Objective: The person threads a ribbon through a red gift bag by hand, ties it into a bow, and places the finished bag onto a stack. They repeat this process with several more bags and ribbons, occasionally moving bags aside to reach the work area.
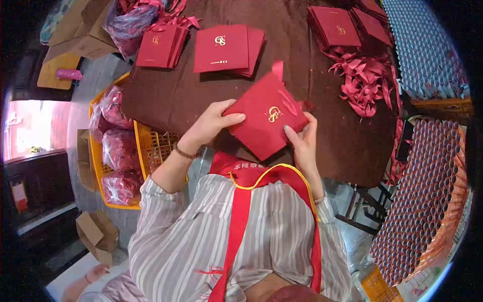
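A red paper gift bag (261,118) with a gold logo and red ribbon is held tilted above the table by both hands. My left hand (214,123) grips its left edge, with the thumb on the front face. My right hand (304,143) pinches the lower right side near a ribbon loop. Just beyond lies a stack of flat red bags (221,50) with the same gold logo. To its left is a smaller stack of red bags (157,48) with ribbons on top.
The dark-brown covered table (282,30) also carries red bags (336,27) and a ribbon heap (363,80) at right. A yellow crate (95,146) of wrapped red bundles stands left. Cardboard boxes (95,231) and patterned stacks (417,201) flank me. Another person's hand (98,272) shows lower left.
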`<move>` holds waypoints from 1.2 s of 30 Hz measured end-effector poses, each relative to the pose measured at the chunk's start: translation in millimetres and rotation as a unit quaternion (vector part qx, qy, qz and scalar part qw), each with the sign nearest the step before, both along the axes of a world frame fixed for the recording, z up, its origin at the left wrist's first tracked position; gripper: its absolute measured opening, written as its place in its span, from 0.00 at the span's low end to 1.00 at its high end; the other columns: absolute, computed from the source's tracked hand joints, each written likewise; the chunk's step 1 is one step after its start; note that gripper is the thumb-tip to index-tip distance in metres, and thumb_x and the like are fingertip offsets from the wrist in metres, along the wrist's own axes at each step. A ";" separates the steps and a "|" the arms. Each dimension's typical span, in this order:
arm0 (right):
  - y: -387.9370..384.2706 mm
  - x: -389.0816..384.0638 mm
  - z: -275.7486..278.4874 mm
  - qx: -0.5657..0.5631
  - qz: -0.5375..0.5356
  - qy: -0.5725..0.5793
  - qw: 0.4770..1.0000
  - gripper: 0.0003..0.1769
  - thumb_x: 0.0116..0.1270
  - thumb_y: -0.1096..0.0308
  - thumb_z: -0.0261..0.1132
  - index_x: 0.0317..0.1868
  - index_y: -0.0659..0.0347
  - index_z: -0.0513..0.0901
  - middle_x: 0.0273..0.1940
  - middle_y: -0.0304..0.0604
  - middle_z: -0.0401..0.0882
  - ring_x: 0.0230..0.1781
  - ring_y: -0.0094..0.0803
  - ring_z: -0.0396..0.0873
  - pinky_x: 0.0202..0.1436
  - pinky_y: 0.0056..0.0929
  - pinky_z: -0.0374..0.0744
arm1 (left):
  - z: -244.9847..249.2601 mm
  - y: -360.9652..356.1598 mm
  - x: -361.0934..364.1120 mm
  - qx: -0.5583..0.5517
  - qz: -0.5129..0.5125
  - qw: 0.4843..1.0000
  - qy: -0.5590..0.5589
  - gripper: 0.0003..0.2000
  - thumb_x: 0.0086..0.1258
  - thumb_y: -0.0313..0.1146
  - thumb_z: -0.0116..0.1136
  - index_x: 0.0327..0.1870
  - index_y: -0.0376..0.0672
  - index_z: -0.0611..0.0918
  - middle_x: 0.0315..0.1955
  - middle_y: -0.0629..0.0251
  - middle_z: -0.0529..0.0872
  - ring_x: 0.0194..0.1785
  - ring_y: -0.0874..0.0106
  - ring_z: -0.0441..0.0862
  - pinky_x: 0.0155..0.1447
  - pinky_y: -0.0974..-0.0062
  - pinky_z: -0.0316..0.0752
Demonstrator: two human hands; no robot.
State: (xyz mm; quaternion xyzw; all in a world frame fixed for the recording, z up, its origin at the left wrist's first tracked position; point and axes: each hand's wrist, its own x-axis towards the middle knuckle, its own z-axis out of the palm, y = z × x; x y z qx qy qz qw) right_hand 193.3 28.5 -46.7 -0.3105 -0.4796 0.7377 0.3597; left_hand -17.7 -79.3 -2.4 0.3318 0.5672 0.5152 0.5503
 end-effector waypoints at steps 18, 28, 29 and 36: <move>8.4 -26.5 -2.4 -0.103 0.109 -0.043 0.988 0.12 0.66 0.73 0.59 0.49 0.63 0.72 0.48 0.41 0.74 0.42 0.24 0.75 0.41 0.21 0.77 | 44.6 56.2 -73.5 0.105 0.242 0.578 0.773 0.15 0.58 0.26 0.53 0.48 0.40 0.75 0.36 0.59 0.77 0.36 0.60 0.77 0.38 0.65 0.75; 15.9 -23.6 -4.7 -0.070 0.162 -0.089 0.980 0.10 0.65 0.74 0.59 0.47 0.62 0.74 0.43 0.38 0.77 0.38 0.21 0.75 0.40 0.19 0.75 | 66.1 57.8 -86.8 0.101 0.279 0.522 0.800 0.21 0.51 0.20 0.52 0.51 0.38 0.76 0.38 0.59 0.80 0.40 0.62 0.77 0.43 0.69 0.75; 15.7 -23.4 -11.3 -0.088 0.158 -0.049 0.982 0.10 0.65 0.74 0.59 0.47 0.63 0.74 0.43 0.38 0.77 0.38 0.21 0.75 0.40 0.19 0.75 | 81.8 52.5 -95.3 0.085 0.301 0.496 0.810 0.22 0.51 0.20 0.52 0.51 0.39 0.76 0.39 0.60 0.80 0.40 0.62 0.77 0.43 0.69 0.75; 12.9 -22.5 -16.4 -0.074 0.149 -0.084 0.982 0.08 0.66 0.73 0.58 0.46 0.61 0.74 0.44 0.40 0.78 0.41 0.23 0.76 0.42 0.22 0.77 | 29.3 24.7 -197.6 -0.058 0.293 0.409 0.862 0.21 0.55 0.26 0.55 0.54 0.46 0.76 0.41 0.62 0.78 0.38 0.61 0.75 0.42 0.67 0.74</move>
